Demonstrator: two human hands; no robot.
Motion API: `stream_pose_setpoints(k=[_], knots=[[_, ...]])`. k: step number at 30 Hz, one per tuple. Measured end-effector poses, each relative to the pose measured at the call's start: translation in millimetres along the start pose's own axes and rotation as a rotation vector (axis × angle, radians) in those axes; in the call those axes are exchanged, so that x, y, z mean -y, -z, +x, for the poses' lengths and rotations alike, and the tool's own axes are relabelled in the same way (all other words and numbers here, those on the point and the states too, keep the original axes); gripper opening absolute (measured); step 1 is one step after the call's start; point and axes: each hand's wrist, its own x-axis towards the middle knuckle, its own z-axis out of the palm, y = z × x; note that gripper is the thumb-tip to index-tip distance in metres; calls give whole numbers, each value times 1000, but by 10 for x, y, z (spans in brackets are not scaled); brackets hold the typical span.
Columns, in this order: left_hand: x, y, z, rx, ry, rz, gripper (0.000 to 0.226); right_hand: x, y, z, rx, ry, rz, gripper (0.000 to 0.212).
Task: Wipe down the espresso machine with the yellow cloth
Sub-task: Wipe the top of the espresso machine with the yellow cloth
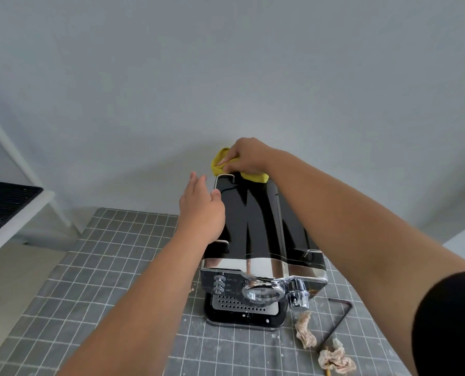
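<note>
Head view: your right hand (246, 156) is clamping the yellow cloth (221, 158) on the espresso machine's (255, 226) far top edge, while your left hand (201, 210), fingers spread open, is resting against its left side.

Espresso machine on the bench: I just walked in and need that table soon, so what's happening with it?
A person is wiping the espresso machine. The right hand presses a yellow cloth on the far end of its glossy black top, by the wall. The left hand lies open against the machine's left side, seemingly steadying it. Crumpled tissues and a hex key lie on the gridded mat.
</note>
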Motion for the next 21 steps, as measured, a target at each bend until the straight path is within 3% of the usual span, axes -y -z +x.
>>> stream_pose_setpoints(k=[5,8,12,17,21], knots=[[2,3,-25,13,-10,-9,52,-325,104,-209,-131,-181,46,24],[3,-10,-26,11,-7,-35,51,-390,17,-491,-234,-237,-80,27],[-8,-22,-20,3,-3,-64,50,-210,-100,-900,-256,-131,-249,29],[12,-13,-36,8,-13,-74,51,-65,-228,-1599,-264,-82,-204,25],[6,-26,-37,13,-18,-82,50,19,-323,-2138,-245,111,-240,20]])
